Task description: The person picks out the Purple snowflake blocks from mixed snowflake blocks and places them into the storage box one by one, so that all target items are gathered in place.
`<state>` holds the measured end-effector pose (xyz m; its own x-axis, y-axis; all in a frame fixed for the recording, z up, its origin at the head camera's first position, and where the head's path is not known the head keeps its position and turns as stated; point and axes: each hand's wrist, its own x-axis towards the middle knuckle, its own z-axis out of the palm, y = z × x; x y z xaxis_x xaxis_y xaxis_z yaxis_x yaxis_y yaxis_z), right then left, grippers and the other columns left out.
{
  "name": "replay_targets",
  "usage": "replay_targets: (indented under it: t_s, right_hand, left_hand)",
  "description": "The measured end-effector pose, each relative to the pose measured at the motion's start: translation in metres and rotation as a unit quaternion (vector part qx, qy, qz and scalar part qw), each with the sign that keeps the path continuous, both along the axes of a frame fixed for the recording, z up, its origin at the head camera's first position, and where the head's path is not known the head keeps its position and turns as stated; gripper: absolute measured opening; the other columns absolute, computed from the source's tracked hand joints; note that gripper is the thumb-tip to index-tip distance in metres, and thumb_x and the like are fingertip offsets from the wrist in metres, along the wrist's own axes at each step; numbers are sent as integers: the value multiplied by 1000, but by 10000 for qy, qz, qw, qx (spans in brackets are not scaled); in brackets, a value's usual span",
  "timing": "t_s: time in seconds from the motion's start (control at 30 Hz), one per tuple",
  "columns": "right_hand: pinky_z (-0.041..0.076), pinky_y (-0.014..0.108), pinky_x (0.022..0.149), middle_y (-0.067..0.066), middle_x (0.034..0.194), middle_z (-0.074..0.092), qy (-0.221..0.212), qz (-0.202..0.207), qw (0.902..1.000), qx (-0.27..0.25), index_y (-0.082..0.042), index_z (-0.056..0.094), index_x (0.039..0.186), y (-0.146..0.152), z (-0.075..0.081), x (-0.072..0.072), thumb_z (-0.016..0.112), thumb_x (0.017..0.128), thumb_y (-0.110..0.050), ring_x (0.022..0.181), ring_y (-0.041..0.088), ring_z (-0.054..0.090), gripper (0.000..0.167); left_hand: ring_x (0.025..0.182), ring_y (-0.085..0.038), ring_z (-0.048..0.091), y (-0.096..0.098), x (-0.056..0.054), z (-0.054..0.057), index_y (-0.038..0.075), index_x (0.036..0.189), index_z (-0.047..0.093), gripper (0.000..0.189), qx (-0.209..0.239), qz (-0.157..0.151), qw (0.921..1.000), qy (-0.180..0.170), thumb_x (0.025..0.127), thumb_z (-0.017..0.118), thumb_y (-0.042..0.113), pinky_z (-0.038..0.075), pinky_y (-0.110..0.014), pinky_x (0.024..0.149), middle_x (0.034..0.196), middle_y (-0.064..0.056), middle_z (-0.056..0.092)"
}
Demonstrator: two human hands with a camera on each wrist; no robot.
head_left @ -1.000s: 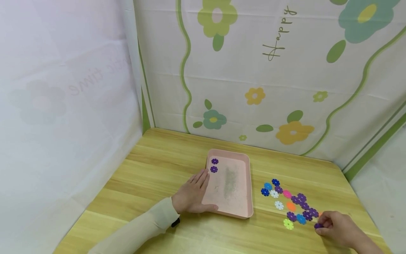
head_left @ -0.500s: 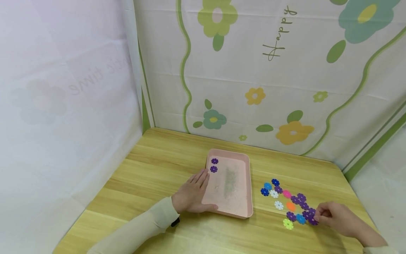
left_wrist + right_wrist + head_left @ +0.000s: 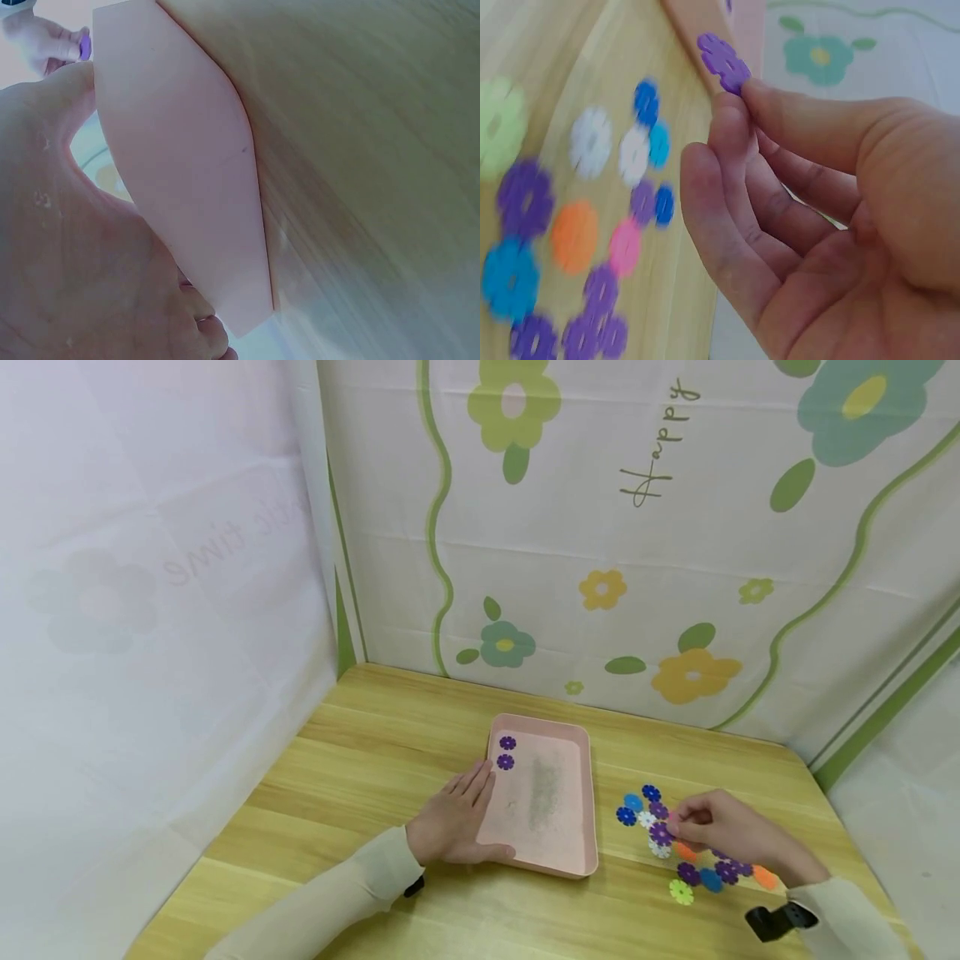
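Observation:
Between the thumb and fingertips of my right hand (image 3: 731,831) a purple snowflake disc (image 3: 661,834) is pinched, raised above the other pieces. In the right wrist view the purple notched disc (image 3: 724,64) shows clearly at the fingertips. My left hand (image 3: 453,818) rests against the left side of a shallow pink tray (image 3: 558,847), fingers straight along the rim and thumb at the near edge. The left wrist view shows the tray's outer wall (image 3: 187,150) beside the palm. Two purple discs (image 3: 506,762) lie in the tray's far left corner.
Right of the tray, several loose snowflake discs lie on the wooden table (image 3: 375,735), among them a yellow-green disc (image 3: 681,892), an orange disc (image 3: 765,877) and a dark blue disc (image 3: 626,816). A flower-printed cloth (image 3: 540,527) stands behind the table.
My right hand has lifted the purple disc from the near right of the pile and carried it left and away, over the loose discs. My left hand stays on the tray.

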<state>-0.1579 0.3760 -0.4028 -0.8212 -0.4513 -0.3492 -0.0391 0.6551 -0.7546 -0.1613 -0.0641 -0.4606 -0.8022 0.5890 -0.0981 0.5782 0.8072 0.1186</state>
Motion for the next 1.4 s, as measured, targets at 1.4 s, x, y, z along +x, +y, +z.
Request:
replay_targets:
  t_s: [1.4]
  right_hand:
    - [65, 30, 68, 7, 82, 79, 558, -983, 9935, 116, -5, 84, 95, -221, -57, -93, 75, 99, -13, 69, 16, 70, 12]
  left_hand:
    - [164, -34, 23, 0, 0, -1, -3, 165, 27, 116, -43, -32, 9999, 105, 92, 44, 86, 31, -48, 131, 176, -21, 20]
